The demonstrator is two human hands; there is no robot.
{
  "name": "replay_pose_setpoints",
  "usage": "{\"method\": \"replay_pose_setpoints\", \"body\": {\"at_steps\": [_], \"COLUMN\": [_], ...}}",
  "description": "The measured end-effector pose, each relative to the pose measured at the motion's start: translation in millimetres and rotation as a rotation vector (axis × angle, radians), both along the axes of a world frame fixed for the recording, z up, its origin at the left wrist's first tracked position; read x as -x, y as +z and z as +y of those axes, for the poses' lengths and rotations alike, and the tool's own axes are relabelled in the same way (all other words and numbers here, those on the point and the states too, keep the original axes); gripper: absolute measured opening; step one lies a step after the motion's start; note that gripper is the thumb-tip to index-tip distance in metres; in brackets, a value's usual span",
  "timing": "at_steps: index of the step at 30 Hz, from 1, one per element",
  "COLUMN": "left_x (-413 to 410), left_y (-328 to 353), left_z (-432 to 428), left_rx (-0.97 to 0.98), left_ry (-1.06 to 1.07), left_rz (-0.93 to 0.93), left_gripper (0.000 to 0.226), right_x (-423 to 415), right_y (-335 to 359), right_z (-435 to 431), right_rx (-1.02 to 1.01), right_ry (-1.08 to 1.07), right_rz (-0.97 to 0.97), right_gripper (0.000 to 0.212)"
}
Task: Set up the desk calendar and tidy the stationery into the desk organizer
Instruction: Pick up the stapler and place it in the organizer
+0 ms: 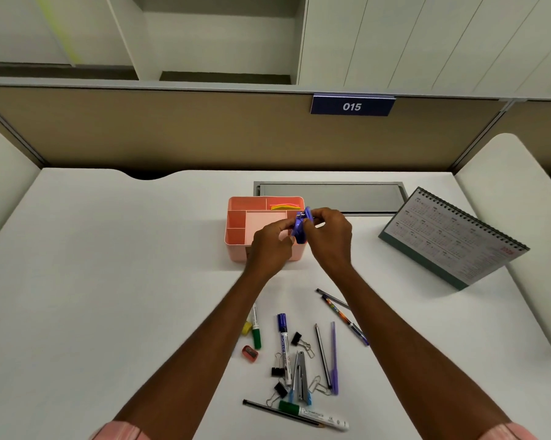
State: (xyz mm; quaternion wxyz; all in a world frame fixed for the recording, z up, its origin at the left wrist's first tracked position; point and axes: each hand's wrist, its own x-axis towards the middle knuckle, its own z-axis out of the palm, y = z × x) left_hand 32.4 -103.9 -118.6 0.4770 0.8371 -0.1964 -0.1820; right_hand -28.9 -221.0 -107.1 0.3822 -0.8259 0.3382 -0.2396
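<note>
A pink desk organizer [236, 223] with several compartments stands mid-desk; yellow and red strips [285, 206] lie in its back right slot. Both hands meet just above its front right corner. My left hand [269, 246] and my right hand [329, 233] together grip a small purple stapler [300, 228]. The desk calendar [452, 239] stands upright at the right, its spiral edge on top. Loose stationery lies near me: a green marker [255, 330], a blue marker [283, 341], a purple pen [334, 357], pencils, black binder clips [296, 338], a red sharpener [249, 354].
A grey cable hatch [331, 196] is set into the desk behind the organizer. A beige partition with a blue "015" tag [352, 106] closes the back. A silver-blue staple remover [300, 381] and another green-capped marker [312, 414] lie near the front edge.
</note>
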Motion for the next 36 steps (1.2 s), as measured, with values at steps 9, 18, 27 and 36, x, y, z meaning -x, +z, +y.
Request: {"method": "replay_pose_setpoints", "body": {"at_steps": [9, 18, 27, 36], "left_x": [5.2, 7.3, 7.7, 14.1], "left_y": [-15.7, -20.8, -20.4, -13.1], "left_z": [1.5, 3.4, 5.0, 11.1], "left_rx": [-0.202, -0.212, -0.218, -0.162], "left_ry": [-0.013, 0.023, 0.018, 0.0], "left_rz": [-0.136, -0.261, -0.28, -0.291], "left_gripper": [0.045, 0.041, 0.038, 0.042], "right_x": [-4.4, -9.5, -11.7, 3.1], "right_y": [-25.6, -33.6, -29.2, -27.7], "right_z": [9.3, 10.5, 6.1, 4.0], "right_rx": [0.043, 0.129, 0.258, 0.171], "right_ry": [-0.001, 0.158, 0.186, 0.184], "right_rz": [0.177, 0.293, 0.424, 0.336], "right_gripper": [0.036, 0.045, 0.041, 0.054]}}
